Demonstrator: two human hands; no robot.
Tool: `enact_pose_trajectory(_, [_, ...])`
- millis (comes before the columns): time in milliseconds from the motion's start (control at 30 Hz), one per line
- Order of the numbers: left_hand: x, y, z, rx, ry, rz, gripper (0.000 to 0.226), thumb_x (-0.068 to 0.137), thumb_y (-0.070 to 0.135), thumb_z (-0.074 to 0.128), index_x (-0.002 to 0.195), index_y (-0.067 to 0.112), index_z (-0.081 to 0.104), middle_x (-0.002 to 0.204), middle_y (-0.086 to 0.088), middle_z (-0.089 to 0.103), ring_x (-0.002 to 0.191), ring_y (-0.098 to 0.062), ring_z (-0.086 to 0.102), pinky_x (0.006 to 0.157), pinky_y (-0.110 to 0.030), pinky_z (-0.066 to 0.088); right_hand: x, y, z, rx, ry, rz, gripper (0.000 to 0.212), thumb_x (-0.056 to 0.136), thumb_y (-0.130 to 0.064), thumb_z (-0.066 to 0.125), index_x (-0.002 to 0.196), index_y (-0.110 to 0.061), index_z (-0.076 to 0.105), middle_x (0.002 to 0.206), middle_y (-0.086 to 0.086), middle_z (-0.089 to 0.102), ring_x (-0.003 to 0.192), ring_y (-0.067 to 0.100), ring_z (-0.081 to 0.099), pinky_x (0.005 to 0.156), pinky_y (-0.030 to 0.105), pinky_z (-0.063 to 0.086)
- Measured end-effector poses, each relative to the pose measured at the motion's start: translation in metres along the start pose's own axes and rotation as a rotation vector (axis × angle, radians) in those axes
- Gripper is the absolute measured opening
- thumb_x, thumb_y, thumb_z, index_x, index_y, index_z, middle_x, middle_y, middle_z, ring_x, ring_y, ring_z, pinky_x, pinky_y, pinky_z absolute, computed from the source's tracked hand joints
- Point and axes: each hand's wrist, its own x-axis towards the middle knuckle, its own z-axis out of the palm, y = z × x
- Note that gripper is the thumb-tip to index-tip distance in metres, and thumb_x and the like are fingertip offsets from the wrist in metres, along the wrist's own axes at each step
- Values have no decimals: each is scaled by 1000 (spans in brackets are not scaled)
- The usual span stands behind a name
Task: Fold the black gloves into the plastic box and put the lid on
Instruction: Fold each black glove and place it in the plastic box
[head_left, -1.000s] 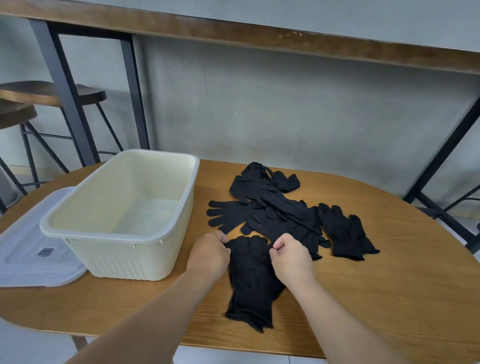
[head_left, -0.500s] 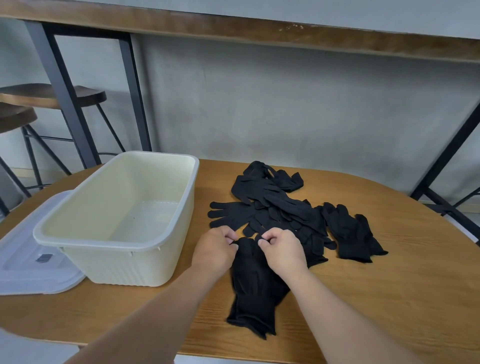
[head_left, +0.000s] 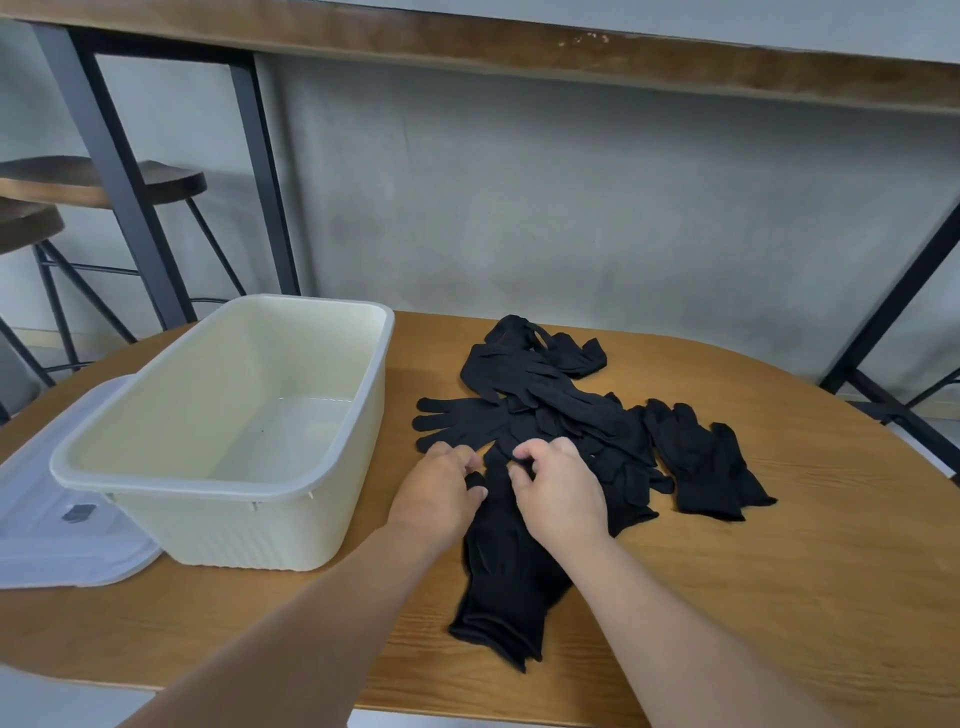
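A pile of black gloves (head_left: 550, 410) lies on the wooden table (head_left: 779, 597), right of a cream plastic box (head_left: 234, 441) that stands empty. One black glove (head_left: 511, 577) lies nearest me, cuff toward the front edge. My left hand (head_left: 441, 493) and my right hand (head_left: 558, 488) sit side by side on its finger end, fingers curled and pinching the fabric. The translucent lid (head_left: 57, 525) lies flat at the far left, partly under the box.
A separate pair of black gloves (head_left: 706, 462) lies at the right of the pile. Bar stools (head_left: 78, 182) and black metal frame legs (head_left: 130, 182) stand behind the table on the left; another frame leg (head_left: 893, 301) is at the right.
Both hands have moved closer together along the near glove's finger end, gathering the fabric between them. The view has shifted slightly.
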Motion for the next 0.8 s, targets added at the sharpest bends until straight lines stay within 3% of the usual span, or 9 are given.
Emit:
enact_pose_trajectory(100, [-7, 0, -4, 2, 34, 56, 29, 91, 22, 64, 120, 21, 57, 120, 5, 46, 103, -12, 56, 91, -26, 48, 2, -7, 5, -67, -95, -9, 28, 97, -40, 53, 124, -33, 60, 118, -5, 50, 90, 17, 62, 74, 31, 51])
enact_pose_trajectory(200, [-20, 5, -10, 19, 33, 116, 9, 90, 19, 64, 99, 22, 64, 105, 6, 51, 85, -9, 54, 78, -23, 48, 6, -7, 7, -86, -132, 51, 28, 95, -43, 55, 119, -32, 64, 119, -3, 55, 95, 19, 62, 72, 30, 48])
enact_pose_trajectory(300, [-39, 7, -12, 20, -145, 226, 4, 88, 21, 66, 85, 24, 67, 95, 10, 55, 82, -6, 55, 74, -20, 48, 13, -9, 7, 25, -134, 110, 8, 91, -33, 60, 92, -35, 68, 102, -7, 65, 86, 16, 63, 70, 31, 53])
enact_pose_trajectory(333, [-44, 6, -12, 23, -201, 252, 4, 88, 24, 67, 85, 24, 69, 95, 11, 56, 82, -6, 55, 75, -21, 49, 15, -10, 7, 52, -130, 117, 11, 91, -29, 61, 83, -34, 67, 95, -9, 66, 82, 15, 62, 67, 30, 53])
enact_pose_trajectory(467, [-51, 1, -12, 22, -249, 257, 8, 88, 31, 67, 90, 24, 70, 99, 11, 57, 87, -5, 53, 79, -20, 47, 15, -9, 7, 171, -65, 161, 18, 88, -22, 60, 72, -32, 63, 86, -11, 64, 77, 11, 59, 56, 25, 44])
enact_pose_trajectory(633, [-55, 2, -17, 46, -318, 258, 31, 82, 42, 72, 108, 26, 66, 108, 12, 52, 98, -5, 50, 81, -16, 41, 13, -5, 5, 53, -110, 173, 8, 90, -32, 62, 82, -30, 64, 88, -8, 66, 79, 15, 62, 65, 29, 53])
enact_pose_trajectory(800, [-60, 2, -27, 164, -436, 274, 59, 72, 55, 76, 123, 33, 54, 118, 14, 42, 110, -5, 39, 95, -25, 40, 9, -3, -7, 74, -86, 120, 12, 91, -43, 62, 88, -31, 63, 88, -7, 66, 81, 16, 63, 66, 31, 53])
